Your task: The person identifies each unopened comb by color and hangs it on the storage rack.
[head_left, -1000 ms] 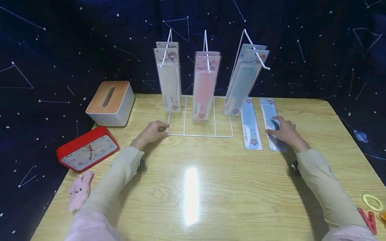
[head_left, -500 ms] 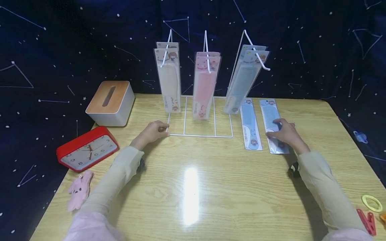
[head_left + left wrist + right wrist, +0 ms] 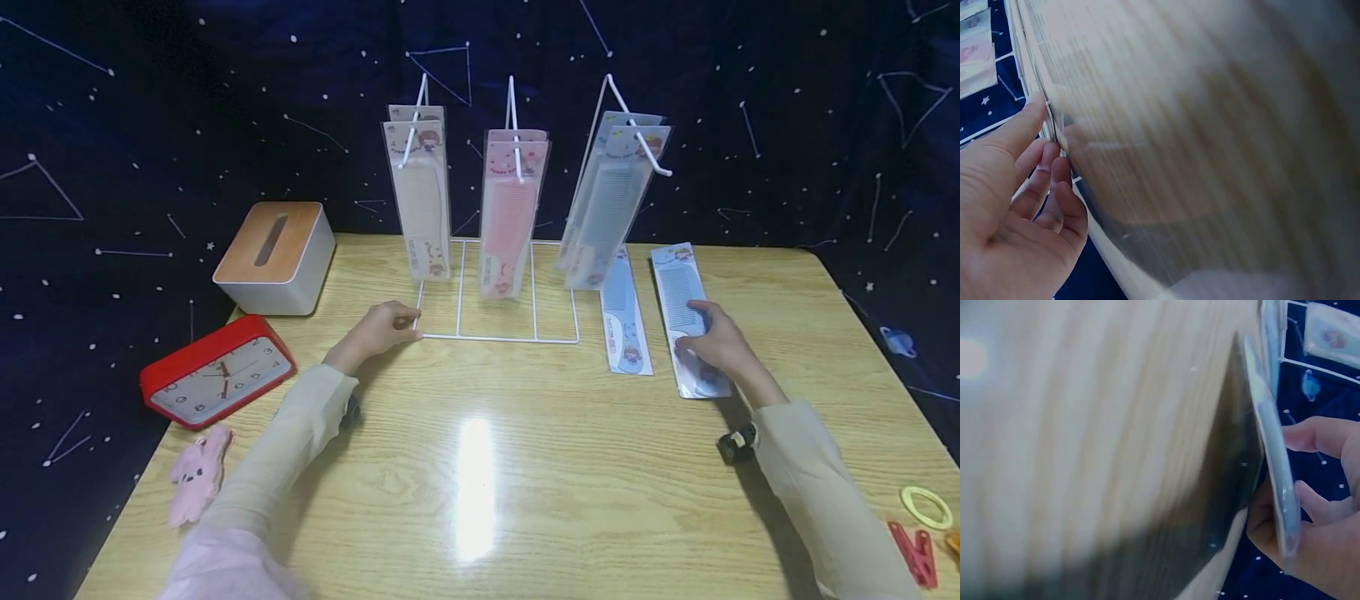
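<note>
Blue comb pack (image 3: 687, 321) under right hand (image 3: 718, 343)

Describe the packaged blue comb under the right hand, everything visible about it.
The blue comb pack is a long, narrow, clear plastic sleeve holding a pale blue comb, with a printed cartoon card inside. It lies lengthwise on the wooden table, rightmost of two such packs, its near end angled slightly outward. The right hand covers its near half; the right wrist view shows fingers curled at its edge, which looks slightly raised off the table.

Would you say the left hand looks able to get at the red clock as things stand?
Probably yes: the left hand only holds the white rack's front corner, and bare table lies between it and the red clock.
</note>
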`<action>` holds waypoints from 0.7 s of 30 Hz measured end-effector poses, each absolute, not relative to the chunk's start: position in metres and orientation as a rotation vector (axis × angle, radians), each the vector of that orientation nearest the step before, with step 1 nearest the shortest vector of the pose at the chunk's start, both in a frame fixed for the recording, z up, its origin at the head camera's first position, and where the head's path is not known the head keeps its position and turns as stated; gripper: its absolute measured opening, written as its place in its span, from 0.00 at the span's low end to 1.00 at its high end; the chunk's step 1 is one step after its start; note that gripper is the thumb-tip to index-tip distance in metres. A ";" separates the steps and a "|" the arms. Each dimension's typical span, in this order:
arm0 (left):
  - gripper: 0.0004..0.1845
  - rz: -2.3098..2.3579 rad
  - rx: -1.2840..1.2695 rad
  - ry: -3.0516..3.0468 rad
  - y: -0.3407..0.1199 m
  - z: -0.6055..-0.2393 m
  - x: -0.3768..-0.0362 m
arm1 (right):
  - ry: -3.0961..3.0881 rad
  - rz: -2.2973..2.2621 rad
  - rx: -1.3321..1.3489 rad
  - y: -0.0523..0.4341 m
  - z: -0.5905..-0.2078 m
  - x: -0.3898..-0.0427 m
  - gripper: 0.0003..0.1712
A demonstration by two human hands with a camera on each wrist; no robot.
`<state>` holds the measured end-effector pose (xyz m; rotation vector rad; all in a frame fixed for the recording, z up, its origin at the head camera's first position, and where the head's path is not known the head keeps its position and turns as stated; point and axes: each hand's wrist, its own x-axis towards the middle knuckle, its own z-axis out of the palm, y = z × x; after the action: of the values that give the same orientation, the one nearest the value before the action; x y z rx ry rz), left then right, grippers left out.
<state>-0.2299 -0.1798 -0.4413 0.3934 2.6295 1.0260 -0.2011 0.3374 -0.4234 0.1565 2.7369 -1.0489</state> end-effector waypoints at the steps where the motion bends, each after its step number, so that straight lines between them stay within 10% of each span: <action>1: 0.27 1.024 0.393 2.630 -0.180 -0.441 -0.230 | 2.748 -1.073 0.159 0.337 -0.422 -0.199 0.49; 21: 0.27 1.016 0.376 2.630 -0.179 -0.439 -0.229 | 3.032 -1.770 -0.054 0.284 -0.350 -0.133 0.44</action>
<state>-0.2287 -0.1788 -0.4387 0.3759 2.6303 1.0165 -0.1330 0.2842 -0.3505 -0.0536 3.0317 -1.7700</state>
